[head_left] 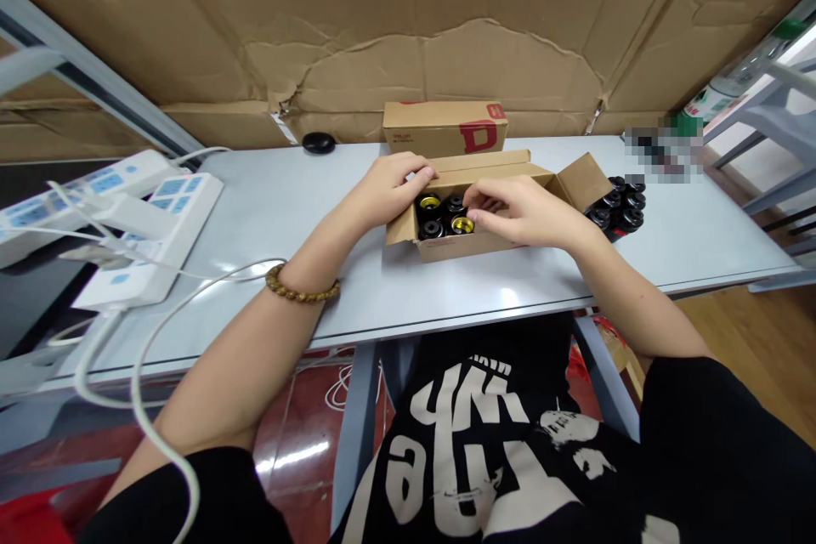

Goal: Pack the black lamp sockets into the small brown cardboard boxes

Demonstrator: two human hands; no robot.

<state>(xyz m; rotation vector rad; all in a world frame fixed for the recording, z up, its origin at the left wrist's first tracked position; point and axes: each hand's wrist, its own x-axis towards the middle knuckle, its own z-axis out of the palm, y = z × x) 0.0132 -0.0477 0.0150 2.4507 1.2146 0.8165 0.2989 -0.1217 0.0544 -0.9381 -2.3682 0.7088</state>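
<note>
An open cardboard box (pixel 468 248) sits near the middle of the table. Several short black cylinders (pixel 432 229) stand in its left part, two of them showing yellow inside their tops. My left hand (pixel 396 184) grips the box at its back left edge, thumb over the rim. Over the box's middle is my right hand (pixel 519 208), its fingers curled down beside the cylinders. Whatever may be between those fingertips is hidden. To the right of the box, partly behind its raised right flap (pixel 583 180), stands a group of similar black cylinders (pixel 631 219).
Behind the open box stands a closed cardboard box (pixel 421 136) with a red mark. A black oval object (pixel 318 143) lies at the back. White power strips (pixel 159 229) and cables occupy the left. A bottle (pixel 720 93) with a green cap is at far right.
</note>
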